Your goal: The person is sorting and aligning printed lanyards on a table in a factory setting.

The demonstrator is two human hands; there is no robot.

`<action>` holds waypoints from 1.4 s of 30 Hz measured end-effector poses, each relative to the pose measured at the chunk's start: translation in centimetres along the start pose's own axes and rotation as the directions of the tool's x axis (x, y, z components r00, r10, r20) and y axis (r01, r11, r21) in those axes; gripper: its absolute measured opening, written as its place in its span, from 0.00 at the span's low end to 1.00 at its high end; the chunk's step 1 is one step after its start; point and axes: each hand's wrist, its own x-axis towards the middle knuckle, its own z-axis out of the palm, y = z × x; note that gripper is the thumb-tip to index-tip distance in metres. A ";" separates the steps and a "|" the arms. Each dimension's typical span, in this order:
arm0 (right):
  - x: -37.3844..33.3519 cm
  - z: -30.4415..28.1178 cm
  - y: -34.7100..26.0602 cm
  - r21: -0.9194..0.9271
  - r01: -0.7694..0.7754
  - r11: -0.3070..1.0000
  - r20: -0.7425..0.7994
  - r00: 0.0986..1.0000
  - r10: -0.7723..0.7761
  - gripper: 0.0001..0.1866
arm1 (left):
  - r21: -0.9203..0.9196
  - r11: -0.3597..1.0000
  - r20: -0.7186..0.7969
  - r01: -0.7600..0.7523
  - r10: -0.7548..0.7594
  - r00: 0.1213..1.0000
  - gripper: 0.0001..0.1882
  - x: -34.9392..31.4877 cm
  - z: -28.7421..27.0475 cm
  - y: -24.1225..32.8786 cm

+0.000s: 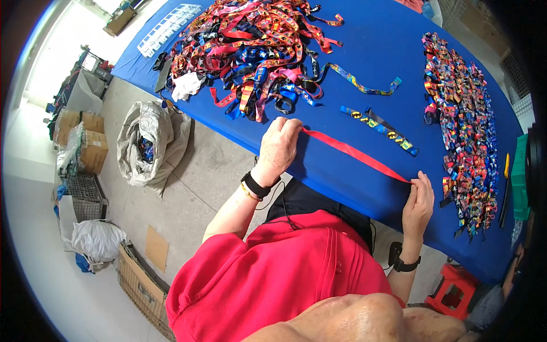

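Observation:
A red ribbon strap is stretched between my two hands over the near part of the blue table. My left hand is closed on its left end, and my right hand pinches the right end. Just beyond the strap lies a short blue strap with yellow emblems, beside a dark strap piece. Farther off, a patterned strap trails out of a big tangled heap of printed straps. At the right, many folded strap pieces lie in long, dense rows.
A white plastic tray sits at the table's far left, and a white crumpled cloth by the heap. An open sack stands on the floor at left. A green bin and a red stool are at right.

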 end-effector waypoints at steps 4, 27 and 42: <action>0.0 -0.7 0.3 0.218 -0.075 0.973 -0.029 0.996 0.083 0.09 | -0.134 0.987 0.029 0.093 -0.090 0.996 0.05 0.2 -0.6 -0.4; 1.2 -1.7 1.1 0.141 -0.390 0.910 0.093 0.920 0.380 0.05 | -0.547 0.180 0.740 0.817 -0.352 0.573 0.13 3.6 -3.1 -4.1; 0.5 0.1 1.8 0.105 -0.274 0.956 -0.135 0.949 0.287 0.06 | -0.691 -0.459 0.715 0.558 -0.320 0.622 0.23 1.6 -2.7 -6.1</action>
